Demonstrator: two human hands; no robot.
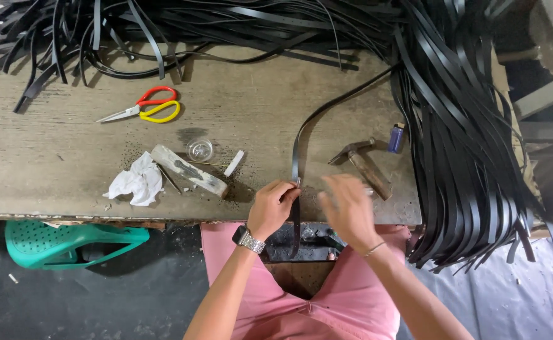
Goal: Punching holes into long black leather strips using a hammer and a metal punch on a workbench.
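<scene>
2 hands (pixel 311 211), left pinching black strap (pixel 301 135), long axis running away

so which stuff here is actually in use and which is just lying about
In use:
- black strap, pinched in the left hand
- right hand, blurred, beside the strap

Lying about:
- hammer
- blue lighter
- red and yellow scissors
- white rag
- small glass dish
- strap piles
</scene>
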